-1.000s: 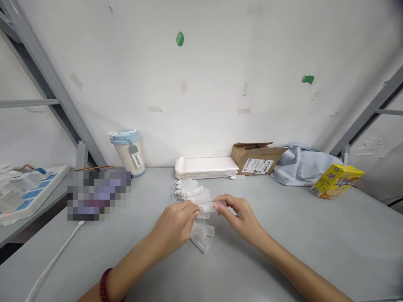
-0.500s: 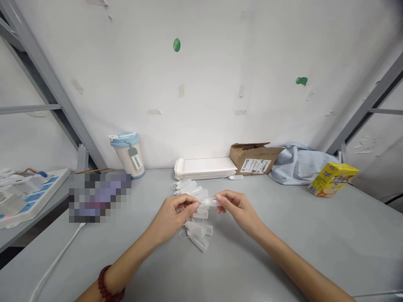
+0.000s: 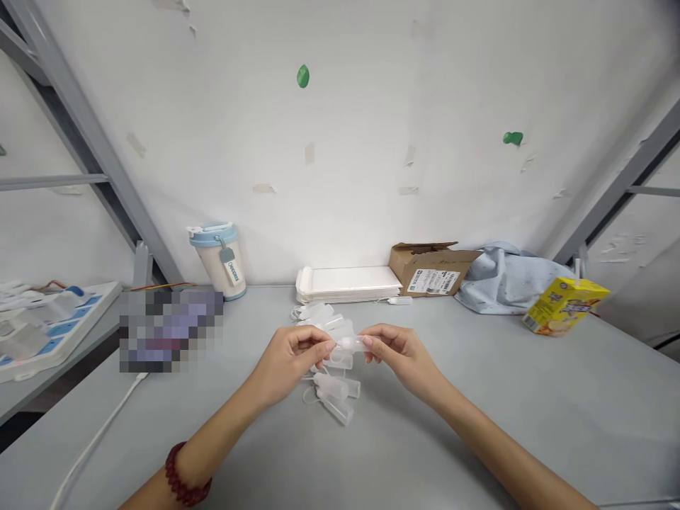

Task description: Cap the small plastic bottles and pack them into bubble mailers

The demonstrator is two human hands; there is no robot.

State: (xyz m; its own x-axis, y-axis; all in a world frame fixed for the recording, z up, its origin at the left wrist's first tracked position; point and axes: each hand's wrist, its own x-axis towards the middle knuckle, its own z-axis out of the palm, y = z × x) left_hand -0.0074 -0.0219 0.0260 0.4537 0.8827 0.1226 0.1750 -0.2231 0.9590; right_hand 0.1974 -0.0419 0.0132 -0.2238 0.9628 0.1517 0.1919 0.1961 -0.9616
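A small translucent plastic bottle [image 3: 349,344] lies sideways between my two hands, above a pile of similar ones. Its right end is pinched by the thumb and fingers of my right hand [image 3: 396,350]. At its left, narrower end, my left hand [image 3: 297,358] has thumb and forefinger pressed together; the exact part they grip is hidden. Behind and below my hands lie several like bottles [image 3: 336,409], some with thin white loops at their tips. One more small bottle [image 3: 399,301] rests near the cardboard box.
A stack of white padded envelopes [image 3: 348,283] and a cardboard box [image 3: 431,273] stand against the wall. Light blue cloth [image 3: 499,283] and a yellow drink carton [image 3: 564,306] are at right. At left are a tumbler [image 3: 219,262], a blurred-out object [image 3: 173,331], a white cable [image 3: 100,435] and a power strip [image 3: 58,329].
The view has shifted slightly. My right fingers have come a little nearer to my left hand along the bottle, which both hands still hold.
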